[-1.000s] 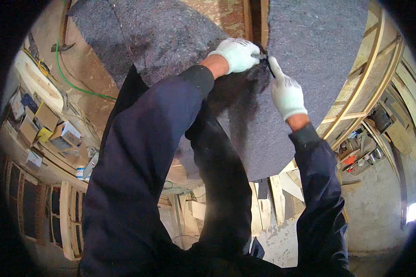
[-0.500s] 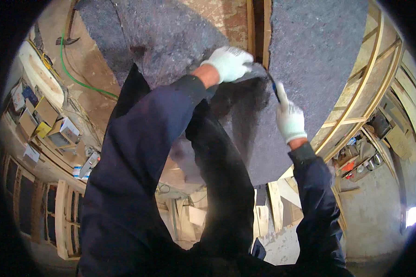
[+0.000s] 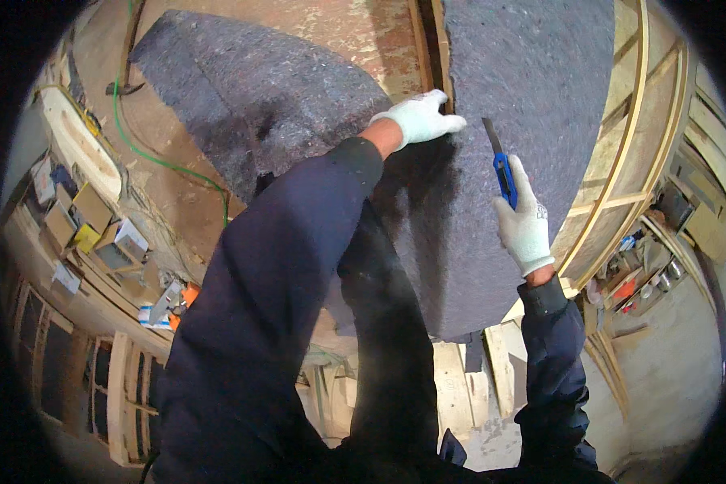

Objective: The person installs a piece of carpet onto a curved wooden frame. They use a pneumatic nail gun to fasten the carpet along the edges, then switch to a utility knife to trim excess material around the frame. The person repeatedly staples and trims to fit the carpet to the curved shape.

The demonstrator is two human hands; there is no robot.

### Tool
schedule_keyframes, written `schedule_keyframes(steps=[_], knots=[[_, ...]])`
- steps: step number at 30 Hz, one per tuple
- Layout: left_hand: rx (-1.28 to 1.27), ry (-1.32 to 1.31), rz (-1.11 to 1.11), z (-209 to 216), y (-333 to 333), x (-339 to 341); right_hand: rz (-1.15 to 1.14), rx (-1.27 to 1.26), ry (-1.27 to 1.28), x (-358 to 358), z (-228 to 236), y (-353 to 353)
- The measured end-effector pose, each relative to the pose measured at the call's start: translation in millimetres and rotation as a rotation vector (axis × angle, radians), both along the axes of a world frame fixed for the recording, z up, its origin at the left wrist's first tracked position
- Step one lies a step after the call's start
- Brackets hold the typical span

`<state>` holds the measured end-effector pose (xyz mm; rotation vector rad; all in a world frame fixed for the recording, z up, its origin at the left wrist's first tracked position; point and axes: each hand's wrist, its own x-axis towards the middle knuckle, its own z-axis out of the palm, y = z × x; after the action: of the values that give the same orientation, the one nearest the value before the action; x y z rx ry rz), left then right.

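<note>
My right hand (image 3: 527,226), in a white glove, is wrapped round a blue utility knife (image 3: 505,179). Its long blade is out and points away from me, above a grey felt sheet (image 3: 532,73). My left hand (image 3: 421,119), also gloved, is stretched over the felt's inner edge beside a narrow wooden slot (image 3: 437,48). Its thumb and a finger are apart, and I see nothing held in it. To the left lies a loose flap of grey felt (image 3: 258,77), partly hidden by my left sleeve.
A hammer (image 3: 126,87) and a green hose (image 3: 157,160) lie on the brown board at left. Curved wooden framing (image 3: 629,161) borders the felt at right. Cardboard boxes (image 3: 91,208) stand farther left. Timber pieces (image 3: 453,375) lie below, near my legs.
My left hand has let go of the felt edge and its fingers have spread. The right hand has drawn the knife back, away from the felt's edge. The view has shifted slightly.
</note>
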<state>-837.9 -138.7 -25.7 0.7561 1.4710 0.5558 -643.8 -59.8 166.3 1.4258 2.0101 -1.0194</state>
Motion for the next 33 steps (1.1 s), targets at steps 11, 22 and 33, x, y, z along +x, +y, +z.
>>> schedule_keyframes(steps=[11, 22, 33], knots=[[-0.011, 0.241, -0.279, -13, -8, 41, 0.238, 0.122, 0.28, 31, -28, -9], [0.05, 0.434, -0.134, 0, -28, 65, 0.485, 0.19, 0.366, 52, -73, 4], [0.105, 0.493, -0.139, -14, -36, 69, 0.599, 0.286, 0.1, 33, -104, -5]])
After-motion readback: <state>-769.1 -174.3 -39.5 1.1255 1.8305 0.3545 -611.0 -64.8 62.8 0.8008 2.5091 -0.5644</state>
